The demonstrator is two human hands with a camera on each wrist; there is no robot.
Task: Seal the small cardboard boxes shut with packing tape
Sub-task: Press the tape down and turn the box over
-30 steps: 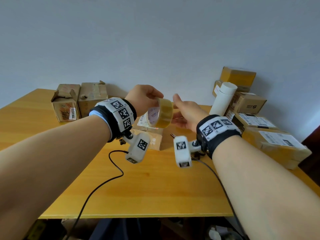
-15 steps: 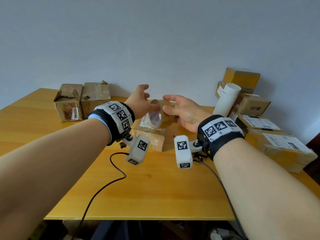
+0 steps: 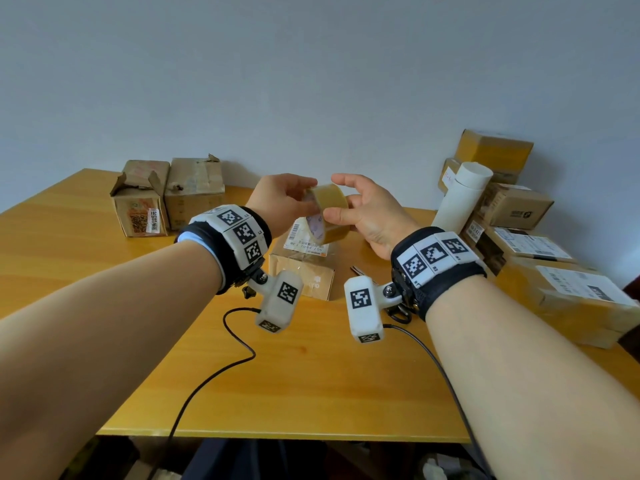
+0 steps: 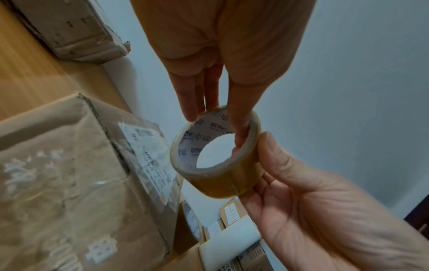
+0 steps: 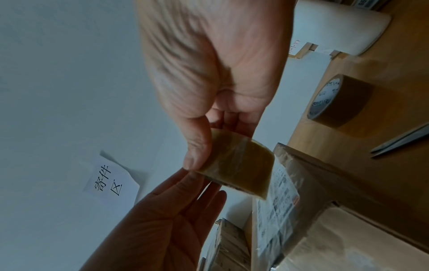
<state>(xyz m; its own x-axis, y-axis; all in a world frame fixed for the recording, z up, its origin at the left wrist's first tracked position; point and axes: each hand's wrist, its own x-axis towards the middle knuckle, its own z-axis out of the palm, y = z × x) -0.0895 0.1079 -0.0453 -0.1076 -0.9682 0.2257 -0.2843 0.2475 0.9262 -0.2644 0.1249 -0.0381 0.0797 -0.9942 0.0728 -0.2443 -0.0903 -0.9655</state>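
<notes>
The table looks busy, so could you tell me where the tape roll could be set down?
The table is bare along its near edge, in front of the labelled box, crossed only by two cables. The right side is crowded with stacked boxes, a white tube, scissors and a second roll.

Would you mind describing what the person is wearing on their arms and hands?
Both forearms are bare, and neither the left hand nor the right hand is gloved. Each wrist carries a black band faced with white tiles printed with black square markers. A white camera pod bearing similar markers hangs under each band, with a thin black cable trailing away. A light blue edge shows beneath the left band.
</notes>
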